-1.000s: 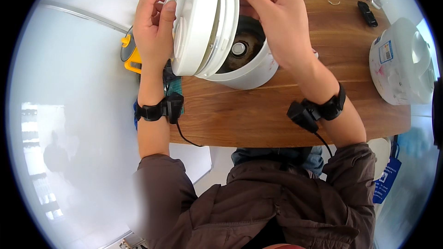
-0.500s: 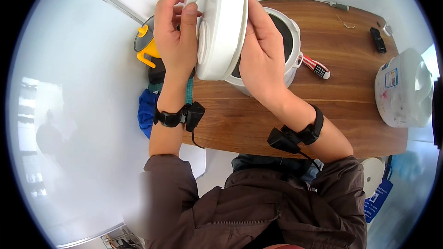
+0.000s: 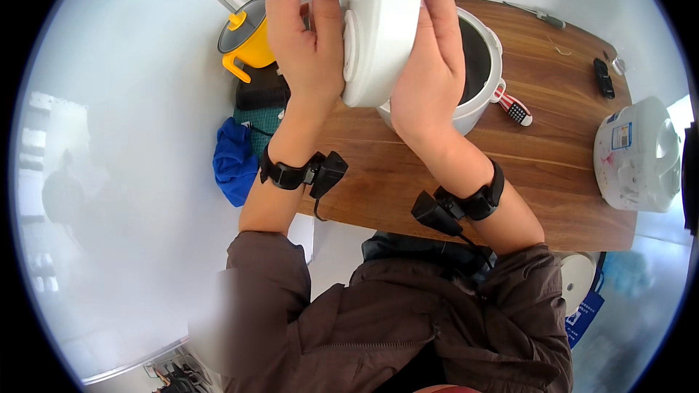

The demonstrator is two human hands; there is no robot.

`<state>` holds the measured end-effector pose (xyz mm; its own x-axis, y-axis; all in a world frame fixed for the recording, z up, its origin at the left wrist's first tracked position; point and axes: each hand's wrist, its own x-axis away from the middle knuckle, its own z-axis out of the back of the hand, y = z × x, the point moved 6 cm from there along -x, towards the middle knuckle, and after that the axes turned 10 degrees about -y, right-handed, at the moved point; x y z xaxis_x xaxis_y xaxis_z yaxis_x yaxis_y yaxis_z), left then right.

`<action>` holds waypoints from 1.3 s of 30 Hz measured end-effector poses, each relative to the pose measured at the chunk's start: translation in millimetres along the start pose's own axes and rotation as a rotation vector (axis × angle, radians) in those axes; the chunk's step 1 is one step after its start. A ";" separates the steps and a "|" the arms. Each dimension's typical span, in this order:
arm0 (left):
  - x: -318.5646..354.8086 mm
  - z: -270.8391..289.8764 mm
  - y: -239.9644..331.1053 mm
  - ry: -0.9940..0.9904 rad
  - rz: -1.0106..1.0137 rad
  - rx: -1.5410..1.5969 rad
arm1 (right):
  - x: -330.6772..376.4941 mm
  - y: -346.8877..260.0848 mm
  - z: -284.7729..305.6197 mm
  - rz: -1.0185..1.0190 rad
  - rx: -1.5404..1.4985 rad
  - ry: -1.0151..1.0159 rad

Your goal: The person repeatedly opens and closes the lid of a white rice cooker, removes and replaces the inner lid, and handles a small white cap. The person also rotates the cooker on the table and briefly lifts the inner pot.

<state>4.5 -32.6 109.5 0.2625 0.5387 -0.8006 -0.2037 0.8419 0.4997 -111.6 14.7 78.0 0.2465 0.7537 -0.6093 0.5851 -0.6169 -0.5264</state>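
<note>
Both of my hands hold a white, round appliance lid (image 3: 386, 29), raised and tipped up on its edge so that its top faces left. My left hand (image 3: 309, 40) is at its top side, thumb and fingers around the moulded handle. My right hand (image 3: 431, 76) presses flat-fingered against the other face, most of which is hidden. Just right of and beneath the lid stands a white cooker pot (image 3: 496, 65) with a dark inside, uncovered and partly hidden by my right hand. The lid's upper end runs out of view.
Left of my left hand are a yellow pot with a glass lid (image 3: 247, 44), a green mat (image 3: 266, 124) and a blue cloth (image 3: 237, 164). To the right lie a red-striped tool (image 3: 517, 109), a screwdriver (image 3: 551, 20) and a black clip-like piece (image 3: 603, 78). A white appliance (image 3: 635, 156) stands at the table's right end.
The view has shifted, so the table things sit elsewhere in it. The lid, still in both hands, has moved up and right in the picture and turned slightly.
</note>
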 end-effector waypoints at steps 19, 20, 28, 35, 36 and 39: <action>-2.7 4.8 -6.2 0.051 0.030 0.261 | 5.5 -2.5 7.9 0.068 0.295 -0.268; -1.0 8.1 -11.3 0.086 -0.004 0.255 | 7.1 -5.0 2.6 0.147 0.353 -0.254; 20.3 33.6 -41.1 0.162 0.013 0.263 | 32.4 -6.3 -17.1 0.191 0.691 -0.271; 96.8 54.2 -112.0 0.245 0.424 0.403 | 60.0 0.8 -26.4 0.226 0.771 -0.287; 108.9 58.0 -116.6 0.252 0.466 0.413 | 62.6 0.5 -29.7 0.249 0.835 -0.291; 137.9 70.8 -124.2 0.271 0.557 0.430 | 66.2 4.9 -36.0 0.311 1.028 -0.312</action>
<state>132.8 -60.7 -39.5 -0.0242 0.9083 -0.4177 0.1624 0.4158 0.8948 -64.6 69.7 56.5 -0.0181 0.5334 -0.8456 -0.4207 -0.7713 -0.4776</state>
